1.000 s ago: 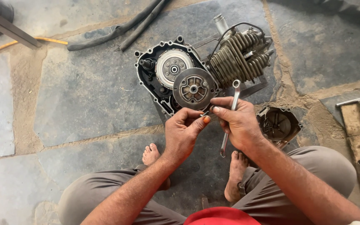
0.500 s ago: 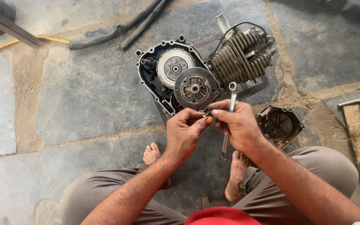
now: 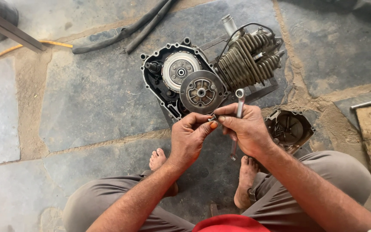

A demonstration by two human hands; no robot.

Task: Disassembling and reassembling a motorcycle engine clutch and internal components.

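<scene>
Centrally, left hand [image 3: 190,139] and right hand [image 3: 247,129] meeting fingertip to fingertip, both pinching a small bolt [image 3: 212,118], right hand also gripping a ring spanner [image 3: 238,112] upright, open engine [image 3: 202,79] just beyond on stone floor [image 3: 86,107], loose cover [image 3: 289,129] beside right wrist.

A ring spanner [image 3: 237,122], slim, grey and worn, stands nearly upright in the right hand [image 3: 246,131], its ring end pointing far toward the engine and its lower end hanging near, beside a bare foot. A small dark bolt [image 3: 212,118] sits pinched between the fingertips of the left hand [image 3: 190,139] and the right, just near of the round clutch plate.
</scene>
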